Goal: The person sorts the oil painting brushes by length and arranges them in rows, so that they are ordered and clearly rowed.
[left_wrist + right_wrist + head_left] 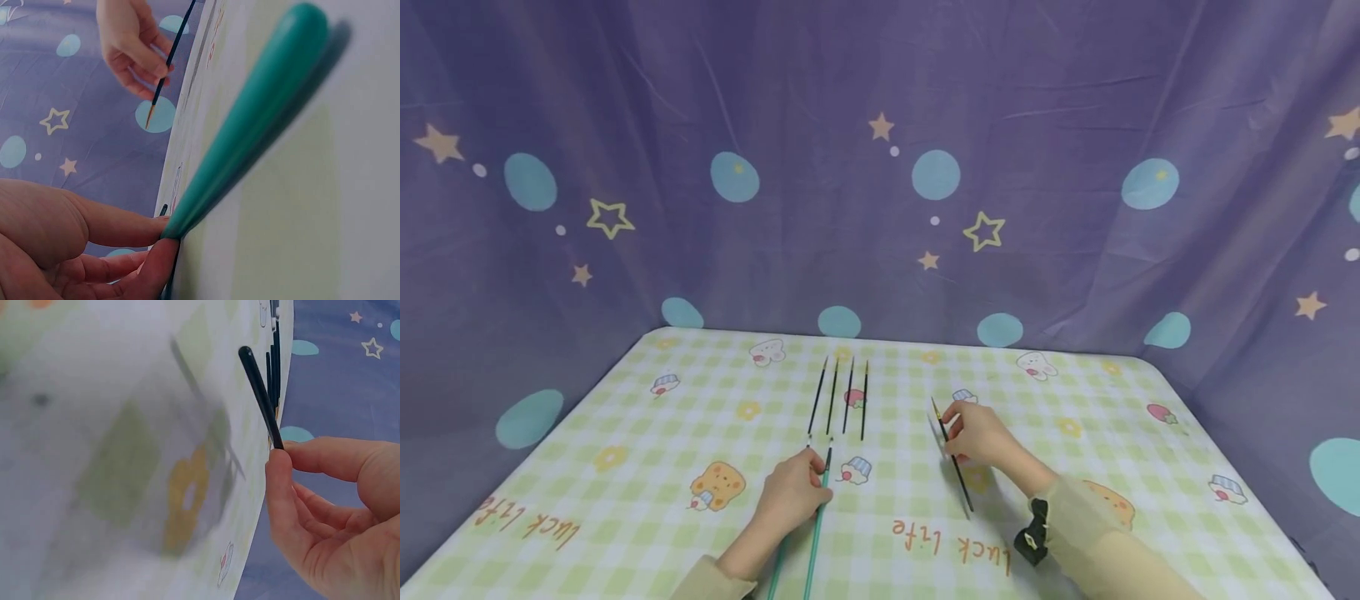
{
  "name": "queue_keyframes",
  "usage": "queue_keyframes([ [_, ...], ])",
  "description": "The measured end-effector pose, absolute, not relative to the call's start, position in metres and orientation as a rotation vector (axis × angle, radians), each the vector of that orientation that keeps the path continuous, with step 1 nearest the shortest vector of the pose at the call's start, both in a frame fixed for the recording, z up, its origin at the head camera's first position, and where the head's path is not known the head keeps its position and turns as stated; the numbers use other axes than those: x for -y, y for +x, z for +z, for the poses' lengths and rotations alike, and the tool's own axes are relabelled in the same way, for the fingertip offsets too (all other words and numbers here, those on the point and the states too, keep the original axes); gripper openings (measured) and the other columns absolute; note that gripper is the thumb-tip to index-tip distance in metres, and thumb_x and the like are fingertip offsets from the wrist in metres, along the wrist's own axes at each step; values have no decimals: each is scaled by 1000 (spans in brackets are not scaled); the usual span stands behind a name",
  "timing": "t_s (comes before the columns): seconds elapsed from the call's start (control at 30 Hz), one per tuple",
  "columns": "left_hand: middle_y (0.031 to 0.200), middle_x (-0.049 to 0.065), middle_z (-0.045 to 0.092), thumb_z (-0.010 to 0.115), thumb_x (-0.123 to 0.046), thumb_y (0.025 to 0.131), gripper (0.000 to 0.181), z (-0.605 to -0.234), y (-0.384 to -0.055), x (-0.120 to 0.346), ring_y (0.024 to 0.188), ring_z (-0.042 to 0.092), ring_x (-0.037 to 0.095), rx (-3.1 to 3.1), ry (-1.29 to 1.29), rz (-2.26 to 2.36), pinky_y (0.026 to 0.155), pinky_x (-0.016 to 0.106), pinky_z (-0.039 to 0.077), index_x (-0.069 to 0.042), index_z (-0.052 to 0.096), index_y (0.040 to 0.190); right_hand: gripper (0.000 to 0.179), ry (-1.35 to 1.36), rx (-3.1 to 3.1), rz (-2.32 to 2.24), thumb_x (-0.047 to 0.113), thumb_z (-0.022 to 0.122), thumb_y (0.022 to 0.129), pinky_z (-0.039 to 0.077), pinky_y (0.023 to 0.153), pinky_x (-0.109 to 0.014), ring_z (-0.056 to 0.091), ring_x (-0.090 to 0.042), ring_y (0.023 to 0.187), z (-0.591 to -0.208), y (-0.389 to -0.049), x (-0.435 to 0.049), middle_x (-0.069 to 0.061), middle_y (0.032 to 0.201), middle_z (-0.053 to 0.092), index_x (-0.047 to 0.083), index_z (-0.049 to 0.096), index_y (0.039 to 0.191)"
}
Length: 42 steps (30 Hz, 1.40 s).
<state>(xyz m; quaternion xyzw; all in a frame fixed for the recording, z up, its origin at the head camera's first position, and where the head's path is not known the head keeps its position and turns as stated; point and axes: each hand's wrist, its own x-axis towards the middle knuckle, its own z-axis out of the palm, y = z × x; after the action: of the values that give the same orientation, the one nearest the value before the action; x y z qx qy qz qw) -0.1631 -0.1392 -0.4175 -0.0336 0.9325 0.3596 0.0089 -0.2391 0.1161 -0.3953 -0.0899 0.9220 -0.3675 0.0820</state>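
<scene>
My left hand is low over the near part of the table, pinching a green-handled paintbrush between thumb and forefinger. In the left wrist view its green handle runs out from the fingertips along the cloth. Another green-handled paintbrush lies just left of it, partly hidden by the hand. To the right, my right hand pinches a thin black paintbrush, its bristles pointing away from me. The right wrist view shows the black handle end held above the cloth, with a shadow under it.
Beyond the left hand, several thin black paintbrushes lie side by side, bristles toward the back. A checked, printed cloth covers the table. Behind its far edge hangs a purple curtain with stars and blue spots.
</scene>
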Motion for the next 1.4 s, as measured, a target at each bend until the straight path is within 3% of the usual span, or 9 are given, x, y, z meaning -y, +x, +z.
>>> queue_keyframes([
  [0.37,68,1,52,68,-5,73,22,-420,-164,140,45,49,9,-2914,-108,1117,45,24,40,-3,56,91,33,-311,-2737,-1180,-1,69,70,54,54,-31,58,-12,49,-396,-258,-85,-5,73,57,2,58,100],
  [0.43,68,1,52,68,-5,73,22,-420,-165,140,45,49,9,-2917,-106,1116,45,24,40,-3,56,91,32,-313,-2755,-1183,0,69,70,52,76,-42,59,-12,49,-396,-261,-79,-4,73,58,2,58,100],
  [0.5,68,1,52,68,-5,73,22,-420,-165,141,45,49,9,-2917,-104,1116,45,24,40,-3,56,90,32,-307,-2769,-1193,0,69,69,50,80,-45,60,-11,49,-398,-264,-73,-2,72,59,3,59,99],
  [0.6,68,1,52,68,-5,72,22,-420,-164,141,45,49,9,-2917,-103,1118,45,24,41,-3,55,90,32,-311,-2780,-1225,0,69,68,52,77,-39,59,-11,47,-401,-268,-65,-2,71,60,2,60,98],
  [0.67,68,1,51,68,-5,72,22,-420,-164,141,45,49,9,-2918,-102,1119,45,24,41,-3,55,90,32,-313,-2772,-1259,0,70,68,53,52,-28,59,-11,46,-403,-271,-60,-3,71,60,1,60,98],
  [0.73,69,0,51,68,-5,72,22,-420,-164,141,44,49,9,-2918,-102,1119,45,24,41,-3,55,90,33,-323,-2769,-1286,-1,69,68,50,49,-23,59,-12,47,-405,-274,-55,-4,71,61,-1,60,99],
  [1.4,67,0,51,69,-5,72,21,-419,-163,140,43,49,9,-2926,-91,1120,44,24,40,-3,56,89,38,-178,-2753,-1464,1,70,69,51,51,-23,61,-12,49,-426,-303,-27,-10,79,66,-3,60,106],
])
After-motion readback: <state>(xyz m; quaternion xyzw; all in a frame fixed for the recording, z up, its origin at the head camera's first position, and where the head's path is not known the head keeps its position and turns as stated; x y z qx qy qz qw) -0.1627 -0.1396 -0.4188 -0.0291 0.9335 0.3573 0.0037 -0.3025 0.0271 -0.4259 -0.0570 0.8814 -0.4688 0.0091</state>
